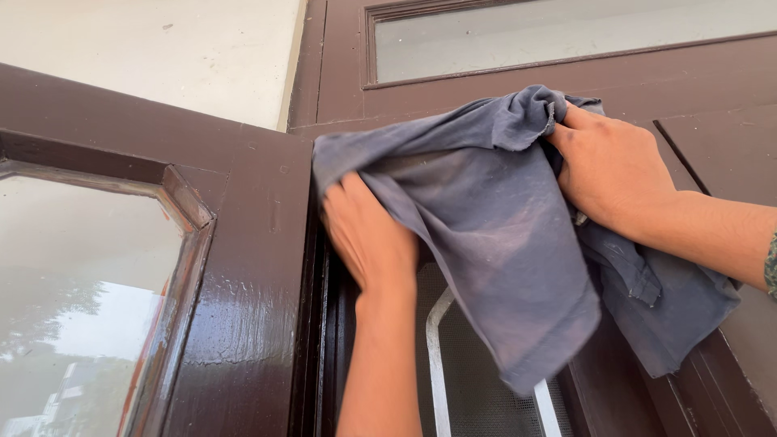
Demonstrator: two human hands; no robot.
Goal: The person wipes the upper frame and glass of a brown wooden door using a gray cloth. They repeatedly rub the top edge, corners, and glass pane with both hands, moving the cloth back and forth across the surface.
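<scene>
two bare hands up on one grey-blue cloth point(494, 235), spread against the top of a dark brown wooden door frame point(243, 267). left hand point(368, 239) pressed flat-ish on the frame's edge, fingertips tucked under the cloth's left corner, fingers together and curled over the fabric, forearm rising straight from the bottom of the view. right hand point(611, 174) coming in from the right, fingers bunched and clamped on the cloth's upper edge, gathered fabric pinched just beside the knuckles. cloth draped between both hands, creased and faintly dusty, with its loose lower part hanging down over a mesh panel point(477, 388) edged by a pale metal strip, and another fold trailing under the right wrist toward the lower right. to the left, a glossy open door leaf with a glass pane point(81, 307), reflecting trees and sky. above, a narrow frosted transom pane point(566, 32) set in the same brown wood, and a cream wall point(162, 48) in the upper left corner. paint on the frame shiny, with small scuffs near the hinge side.
</scene>
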